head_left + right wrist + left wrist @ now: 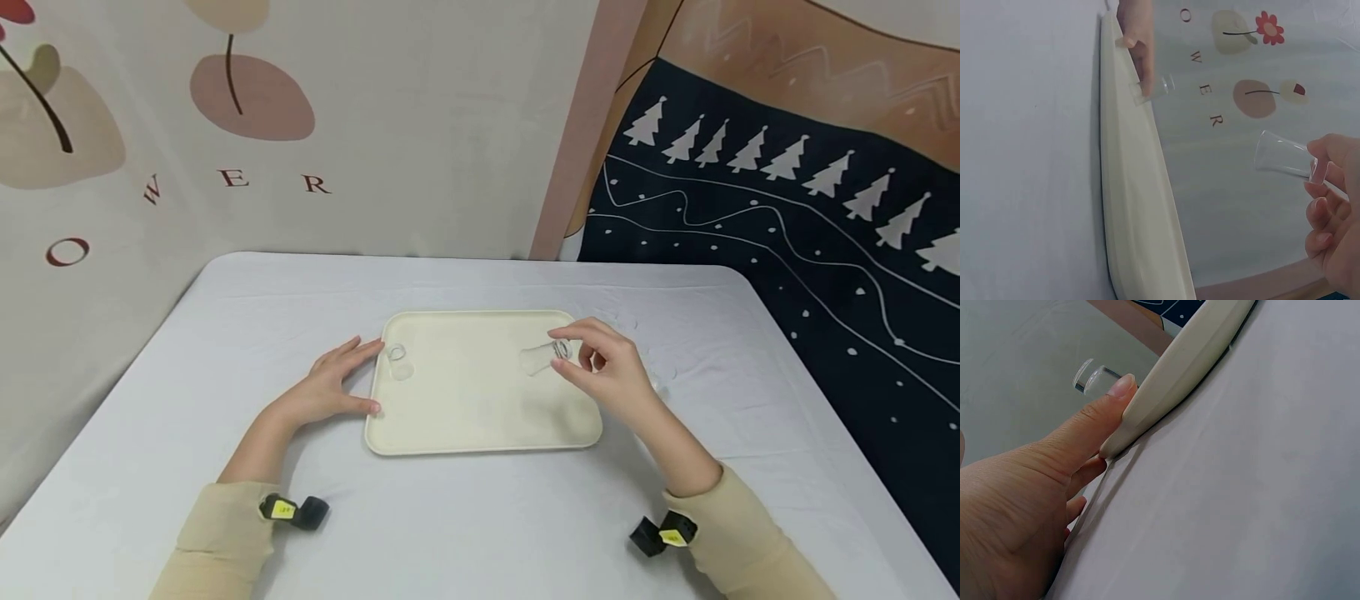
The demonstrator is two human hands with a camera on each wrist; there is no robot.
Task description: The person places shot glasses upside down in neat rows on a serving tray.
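My right hand (606, 362) is above the right part of a cream tray (480, 437). Between thumb and fingertips it pinches a small clear drinking glass (536, 359) by its thick base, tilted with the wider mouth pointing left and downward. In the right wrist view, that glass (1282, 156) is held apart from the tray. My left hand (330, 385) rests at the tray's left edge, fingers and thumb spread, touching the rim. Close to those fingers, a second clear glass (401, 369) stands on the tray. In the left wrist view, its upper end (1088, 378) shows behind the thumb.
Beyond my right hand, faint clear objects (660, 383) lie on the white tablecloth (465, 525), partly hidden by the hand. A printed cloth backdrop (435, 167) rises behind the table, and a dark tree-patterned one (825, 275) stands at the right.
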